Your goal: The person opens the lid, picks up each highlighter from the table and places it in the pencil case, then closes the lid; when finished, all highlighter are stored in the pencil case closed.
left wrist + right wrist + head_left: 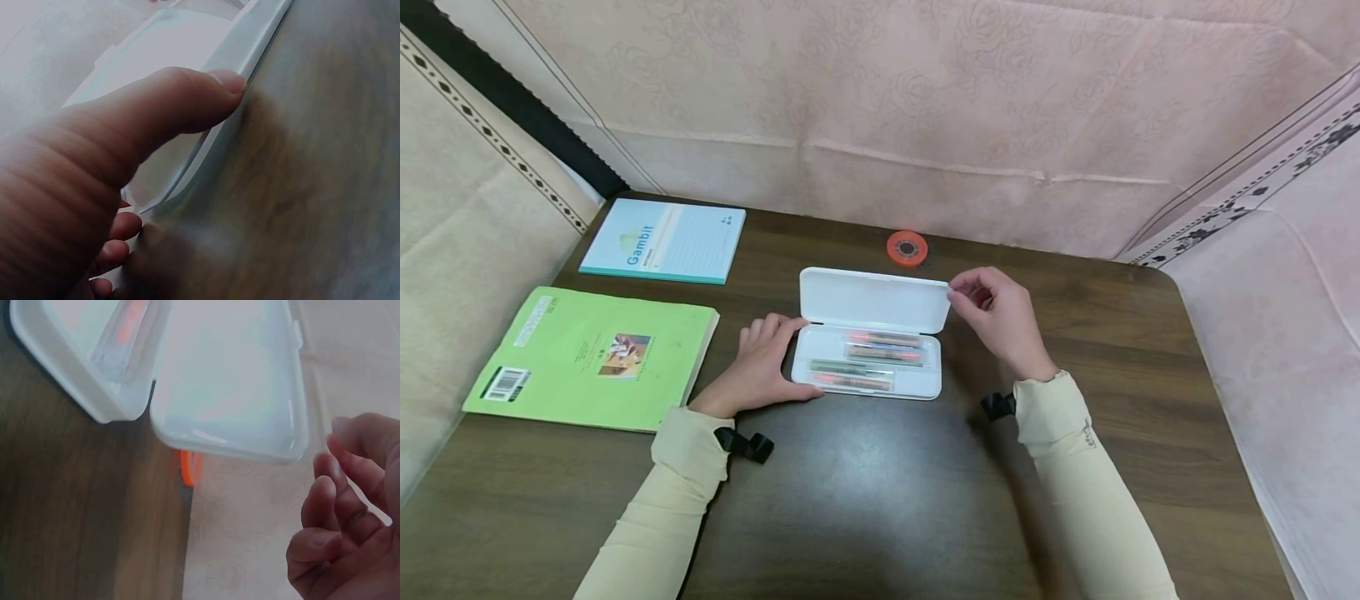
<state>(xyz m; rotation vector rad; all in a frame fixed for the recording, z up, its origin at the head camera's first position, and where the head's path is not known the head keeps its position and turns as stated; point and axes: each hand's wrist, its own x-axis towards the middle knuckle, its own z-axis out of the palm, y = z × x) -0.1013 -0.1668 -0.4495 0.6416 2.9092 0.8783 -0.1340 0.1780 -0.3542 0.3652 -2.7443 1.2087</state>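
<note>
A white plastic pencil case [917,382] lies on the table with its lid [874,300] raised at the back. Several pens [886,353] with reddish and dark parts lie inside it. My left hand [760,367] grips the case's left end, thumb along the front edge and fingers at the back corner. In the left wrist view the thumb [181,103] presses against the rim. Beside the lid's right edge is my right hand [996,317], its fingers loosely bent. The right wrist view shows a small gap between those fingertips [325,487] and the lid.
A red-orange round disc [907,237] with a dark hub lies behind the case. To the left are a green book [572,333] and, behind it, a light blue notebook [692,242]. Pale patterned cloth [880,108] hangs along the table's back and sides.
</note>
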